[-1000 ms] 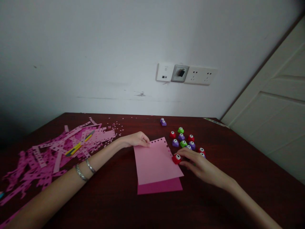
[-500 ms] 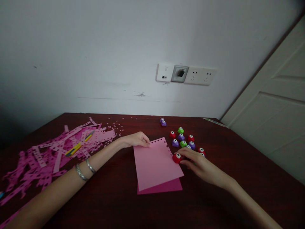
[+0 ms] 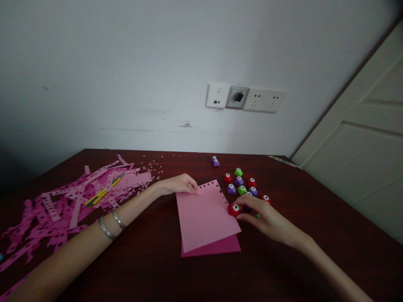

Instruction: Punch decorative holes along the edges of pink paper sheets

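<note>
My left hand pinches the top left corner of a light pink paper sheet. Small punched holes run along the sheet's top edge and down the upper part of its right edge. A red craft punch sits at that right edge, gripped between the thumb and fingers of my right hand. Beneath the light sheet, a darker pink sheet shows along the bottom. Just beyond my right hand stand several more punches, among them a green one and a purple one.
A heap of punched pink paper strips covers the left of the dark wooden table, with a yellow cutter knife on top. Tiny paper bits lie beside it. Two purple punches stand near the wall; sockets are above.
The red punch and right hand have barely shifted at the sheet's right edge. The light pink sheet has moved very slightly to the left. My left hand keeps its hold.
</note>
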Available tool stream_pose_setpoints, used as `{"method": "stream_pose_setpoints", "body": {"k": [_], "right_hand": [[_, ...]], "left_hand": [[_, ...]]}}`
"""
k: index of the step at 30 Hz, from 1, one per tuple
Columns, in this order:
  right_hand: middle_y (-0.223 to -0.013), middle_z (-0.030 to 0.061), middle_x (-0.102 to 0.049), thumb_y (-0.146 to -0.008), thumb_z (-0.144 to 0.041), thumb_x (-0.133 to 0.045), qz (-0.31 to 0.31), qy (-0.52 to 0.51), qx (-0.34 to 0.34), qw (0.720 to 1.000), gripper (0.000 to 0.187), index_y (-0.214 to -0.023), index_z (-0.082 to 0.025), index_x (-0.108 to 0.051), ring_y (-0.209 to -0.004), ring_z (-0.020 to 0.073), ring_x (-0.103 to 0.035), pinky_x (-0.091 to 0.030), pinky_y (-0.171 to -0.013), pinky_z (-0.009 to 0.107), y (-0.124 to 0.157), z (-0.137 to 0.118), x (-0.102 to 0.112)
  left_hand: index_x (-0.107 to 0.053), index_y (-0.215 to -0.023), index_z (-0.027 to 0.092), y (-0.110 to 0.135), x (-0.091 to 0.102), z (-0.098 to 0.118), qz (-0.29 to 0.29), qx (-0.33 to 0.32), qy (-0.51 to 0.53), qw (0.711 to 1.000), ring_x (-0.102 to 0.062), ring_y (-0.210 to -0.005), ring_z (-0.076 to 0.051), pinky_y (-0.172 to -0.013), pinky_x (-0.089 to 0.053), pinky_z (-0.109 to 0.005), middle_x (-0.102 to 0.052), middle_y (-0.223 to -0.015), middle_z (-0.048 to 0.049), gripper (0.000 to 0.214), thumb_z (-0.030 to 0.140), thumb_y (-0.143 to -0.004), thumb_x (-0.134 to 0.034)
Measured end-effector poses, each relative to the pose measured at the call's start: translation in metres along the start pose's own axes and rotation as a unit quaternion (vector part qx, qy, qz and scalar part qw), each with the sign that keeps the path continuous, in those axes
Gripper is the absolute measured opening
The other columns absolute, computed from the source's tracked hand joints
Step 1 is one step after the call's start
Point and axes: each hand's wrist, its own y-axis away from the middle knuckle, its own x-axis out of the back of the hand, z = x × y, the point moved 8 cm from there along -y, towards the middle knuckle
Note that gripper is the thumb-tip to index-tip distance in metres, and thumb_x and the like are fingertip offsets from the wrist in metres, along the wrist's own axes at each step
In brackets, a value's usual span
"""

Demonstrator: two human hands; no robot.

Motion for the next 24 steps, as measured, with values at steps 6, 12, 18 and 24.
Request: {"method": "stream_pose_setpoints", "body": {"k": [6,12,18,24], "right_hand": [[-0.102,0.0045,-0.059,-0.086,-0.028,-0.051,0.009,0.01,-0.001,1.0,0.017,-0.101,-0.023,-0.057,-0.092,0.0188,-0.055,-0.046,-0.081,0.032,0.0007,0.0035,0.0004],[-0.106,0.0046,-0.058,-0.088,-0.025,-0.048,0.007,0.016,0.015,1.0,0.019,-0.103,-0.022,-0.057,-0.098,0.0181,-0.053,-0.043,-0.088,0.033,-0.0003,0.0017,-0.0005],[-0.101,0.0033,-0.059,-0.083,-0.031,-0.057,-0.005,0.0,-0.026,1.0,0.018,-0.099,-0.022,-0.059,-0.088,0.0168,-0.056,-0.048,-0.074,0.028,0.0006,0.0101,-0.0024],[-0.105,0.0033,-0.059,-0.087,-0.026,-0.051,0.001,0.013,0.007,1.0,0.018,-0.103,-0.023,-0.058,-0.097,0.0172,-0.054,-0.043,-0.087,0.031,-0.0009,0.0046,-0.0016]], "left_hand": [[-0.066,-0.073,0.013,-0.0003,0.0005,0.0005,0.006,0.0,-0.002,1.0,-0.052,-0.06,-0.011,-0.06,-0.038,-0.025,-0.062,-0.067,-0.0007,0.024,0.035,-0.063,-0.071],[-0.067,-0.075,0.014,-0.0006,0.0001,-0.0015,-0.004,0.005,0.004,1.0,-0.054,-0.063,-0.011,-0.062,-0.039,-0.026,-0.064,-0.071,-0.0013,0.022,0.033,-0.065,-0.069],[-0.066,-0.074,0.015,0.0004,-0.0006,-0.0005,-0.004,0.008,0.004,1.0,-0.054,-0.061,-0.011,-0.06,-0.039,-0.025,-0.063,-0.068,-0.0005,0.021,0.034,-0.065,-0.069],[-0.067,-0.075,0.015,0.0007,-0.0007,-0.0001,0.0,0.01,0.0,1.0,-0.054,-0.061,-0.01,-0.06,-0.039,-0.025,-0.064,-0.069,-0.001,0.021,0.033,-0.065,-0.07]]}}
